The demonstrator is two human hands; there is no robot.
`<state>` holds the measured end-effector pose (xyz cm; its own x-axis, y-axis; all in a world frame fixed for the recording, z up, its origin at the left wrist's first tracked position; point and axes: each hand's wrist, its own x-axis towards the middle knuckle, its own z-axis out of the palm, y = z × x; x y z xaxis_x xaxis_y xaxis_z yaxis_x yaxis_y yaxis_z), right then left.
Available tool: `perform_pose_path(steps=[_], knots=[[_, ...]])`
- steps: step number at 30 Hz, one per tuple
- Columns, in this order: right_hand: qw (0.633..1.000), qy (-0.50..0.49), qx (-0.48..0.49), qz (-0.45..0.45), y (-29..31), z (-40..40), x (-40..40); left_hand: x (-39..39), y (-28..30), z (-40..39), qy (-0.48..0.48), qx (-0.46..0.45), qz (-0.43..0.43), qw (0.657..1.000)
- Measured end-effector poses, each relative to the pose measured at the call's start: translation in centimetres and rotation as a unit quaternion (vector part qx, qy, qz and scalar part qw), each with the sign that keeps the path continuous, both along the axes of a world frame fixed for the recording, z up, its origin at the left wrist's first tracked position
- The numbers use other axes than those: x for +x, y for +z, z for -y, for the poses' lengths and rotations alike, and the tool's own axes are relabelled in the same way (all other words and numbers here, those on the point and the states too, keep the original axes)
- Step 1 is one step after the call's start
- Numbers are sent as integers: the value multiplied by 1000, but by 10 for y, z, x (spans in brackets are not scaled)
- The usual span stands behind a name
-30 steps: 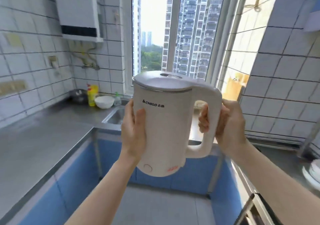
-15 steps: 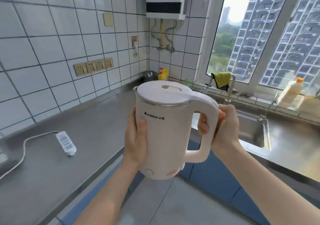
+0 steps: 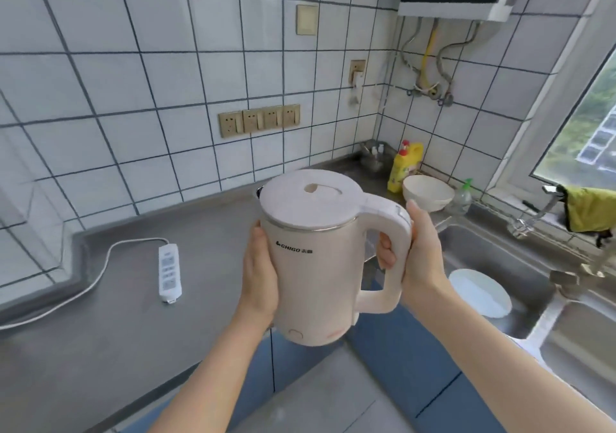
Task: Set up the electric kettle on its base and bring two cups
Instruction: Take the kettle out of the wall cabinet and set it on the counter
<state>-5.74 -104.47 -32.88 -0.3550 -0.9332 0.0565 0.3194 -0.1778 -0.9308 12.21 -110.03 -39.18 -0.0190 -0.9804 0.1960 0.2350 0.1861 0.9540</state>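
A cream electric kettle (image 3: 316,259) with its lid closed hangs in the air in front of me, above the inner corner of the steel counter. My right hand (image 3: 418,252) is wrapped around its handle. My left hand (image 3: 260,272) presses flat against the kettle's left side, supporting it. No kettle base and no cups are in view.
A white power strip (image 3: 169,272) with its cord lies on the steel counter (image 3: 100,326) at left. Wall sockets (image 3: 259,120) sit above it. At the back corner stand a yellow bottle (image 3: 404,167) and white bowl (image 3: 428,192). The sink (image 3: 533,286) at right holds a white plate (image 3: 480,292).
The view has swung left from the window toward the tiled wall and counter. The kettle stays held in both hands and now sits lower, closer to the counter.
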Motion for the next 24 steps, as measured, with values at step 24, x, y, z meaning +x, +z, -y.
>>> perform_pose_path(steps=[24], knots=[[984,59,74,-152,-112,368,-51,-28,-51,314,-19,183,21,983]])
